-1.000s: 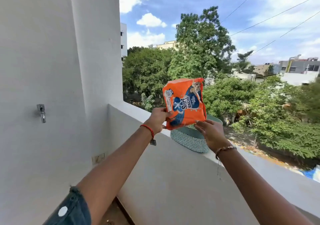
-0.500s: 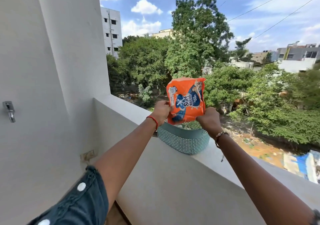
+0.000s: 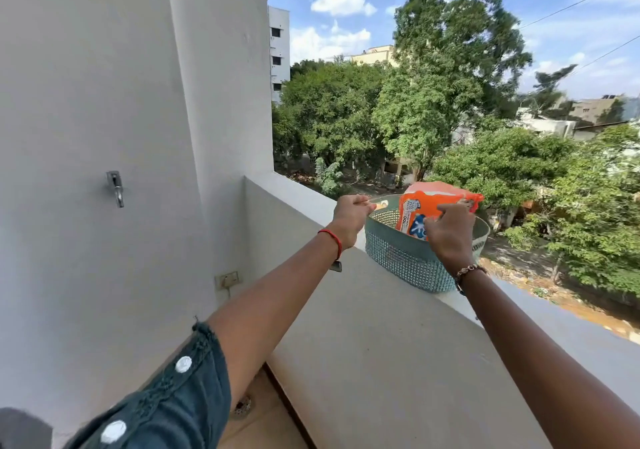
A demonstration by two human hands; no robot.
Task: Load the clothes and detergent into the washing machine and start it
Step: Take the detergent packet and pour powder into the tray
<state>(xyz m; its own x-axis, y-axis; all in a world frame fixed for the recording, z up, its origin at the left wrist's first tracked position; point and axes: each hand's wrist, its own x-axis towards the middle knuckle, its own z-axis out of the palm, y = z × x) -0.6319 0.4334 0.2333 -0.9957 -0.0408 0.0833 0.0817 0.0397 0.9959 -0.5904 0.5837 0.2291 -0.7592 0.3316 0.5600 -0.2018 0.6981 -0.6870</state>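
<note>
R hand (image 3: 450,232) half-hides detergent pack (image 3: 414,208); L hand (image 3: 351,218) grip unclear.

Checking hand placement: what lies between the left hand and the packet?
In the head view, only the basket's left rim and a strip of its inner wall lie between the left hand and the packet. The right hand grips the packet.

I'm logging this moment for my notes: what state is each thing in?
detergent packet: tilted, lower end inside the basket
right hand: pinching the packet
left hand: fingers curled, off the packet; grip unclear
basket: upright on the ledge
tap: no water running
</note>
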